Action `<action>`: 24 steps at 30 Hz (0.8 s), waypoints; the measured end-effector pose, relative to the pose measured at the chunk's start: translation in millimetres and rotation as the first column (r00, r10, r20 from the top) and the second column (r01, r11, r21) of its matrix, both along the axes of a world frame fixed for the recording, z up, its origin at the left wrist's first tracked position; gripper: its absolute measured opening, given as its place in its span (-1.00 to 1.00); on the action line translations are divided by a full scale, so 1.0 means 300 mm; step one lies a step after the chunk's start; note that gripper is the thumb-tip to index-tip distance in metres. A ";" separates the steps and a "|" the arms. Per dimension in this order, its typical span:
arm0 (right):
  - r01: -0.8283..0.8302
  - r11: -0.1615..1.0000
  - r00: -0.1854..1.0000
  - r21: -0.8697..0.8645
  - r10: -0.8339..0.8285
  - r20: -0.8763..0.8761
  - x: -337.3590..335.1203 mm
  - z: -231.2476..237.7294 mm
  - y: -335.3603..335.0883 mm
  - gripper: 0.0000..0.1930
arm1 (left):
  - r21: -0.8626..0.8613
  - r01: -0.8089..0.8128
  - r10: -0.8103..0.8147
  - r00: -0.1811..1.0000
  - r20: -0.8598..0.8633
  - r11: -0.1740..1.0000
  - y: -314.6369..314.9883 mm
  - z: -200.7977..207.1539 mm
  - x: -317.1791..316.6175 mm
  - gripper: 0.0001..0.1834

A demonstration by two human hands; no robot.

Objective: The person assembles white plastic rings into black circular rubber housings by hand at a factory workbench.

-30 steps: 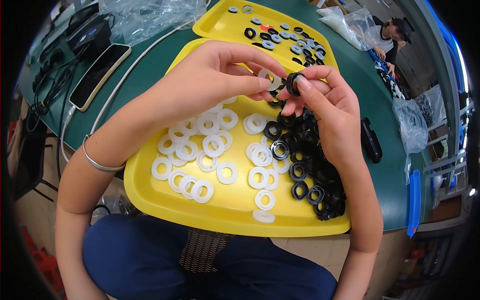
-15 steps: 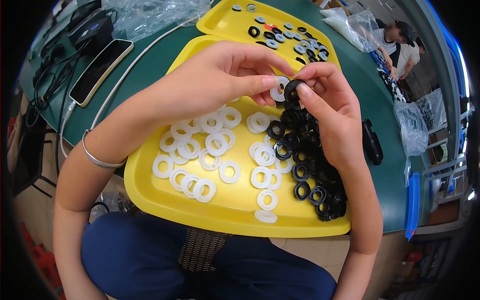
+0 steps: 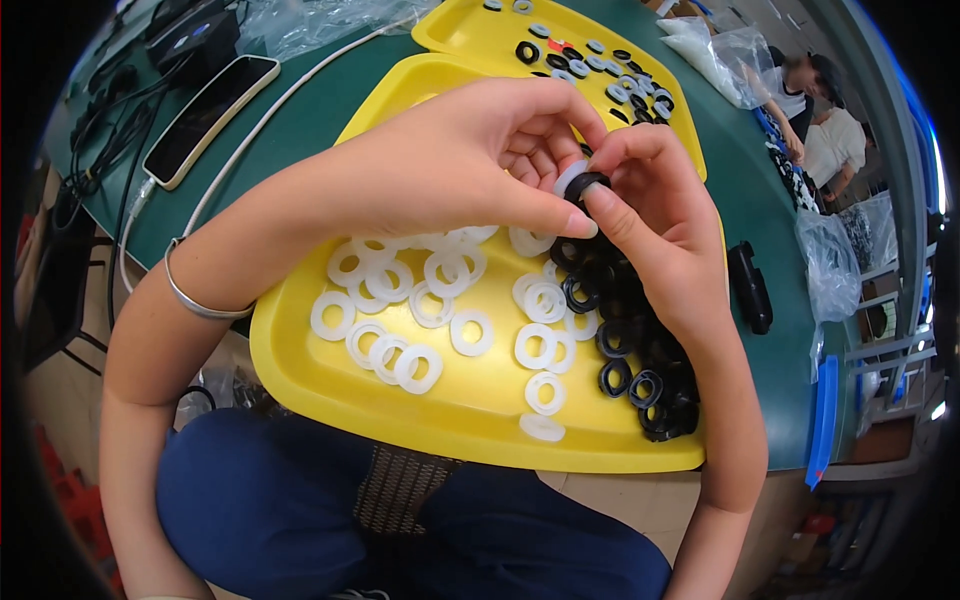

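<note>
Above the near yellow tray (image 3: 470,432), my hands meet at a pair of rings. My left hand (image 3: 490,165) has its fingers curled round a white ring (image 3: 570,177), its thumb reaching below the pair. My right hand (image 3: 665,215) pinches a black ring (image 3: 588,184) between thumb and fingers. The two rings sit face to face and touch; whether they are joined I cannot tell. Below my left hand lie loose flat white rings (image 3: 432,370), some overlapping. Black rings (image 3: 672,360) are heaped along the tray's right side, partly hidden by my right hand.
A second yellow tray (image 3: 450,32) behind holds black-and-white ring pairs. On the green table (image 3: 225,140) lie a phone (image 3: 212,120) with a white cable, a black device (image 3: 190,45), plastic bags (image 3: 735,65) and a black case (image 3: 750,288). Two people work at the far right.
The white and black rings, side by side before, are now stacked together. My left fingers have curled in and its thumb has slid under the rings. The view has shifted slightly.
</note>
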State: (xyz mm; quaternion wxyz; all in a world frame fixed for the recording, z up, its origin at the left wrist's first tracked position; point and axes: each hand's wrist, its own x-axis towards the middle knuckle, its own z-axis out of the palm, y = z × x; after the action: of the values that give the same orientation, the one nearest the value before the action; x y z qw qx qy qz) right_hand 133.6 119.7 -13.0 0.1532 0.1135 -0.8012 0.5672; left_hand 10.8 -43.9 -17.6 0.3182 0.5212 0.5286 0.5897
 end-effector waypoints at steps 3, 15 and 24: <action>0.090 0.976 0.993 0.198 -0.074 -0.087 -0.004 -0.011 0.000 -0.79 | 0.046 -0.060 0.064 0.994 -0.094 0.997 0.005 -0.013 0.004 -0.54; 0.230 0.957 0.958 0.175 -0.191 -0.214 0.002 -0.007 -0.007 -0.80 | 0.345 -0.211 0.387 0.706 -0.593 0.915 0.000 -0.014 0.006 -0.83; 0.355 0.790 0.888 0.499 -0.118 -0.444 0.025 0.020 -0.044 -0.80 | 0.552 -0.098 0.515 0.524 -0.679 0.828 -0.005 -0.010 0.035 -0.76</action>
State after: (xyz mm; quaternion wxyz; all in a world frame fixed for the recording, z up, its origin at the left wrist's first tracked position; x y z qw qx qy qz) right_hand 141.1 106.4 -7.1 0.3401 0.1608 -0.8938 0.2440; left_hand 21.4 -45.5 -20.5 -0.1985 0.6828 0.5486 0.4398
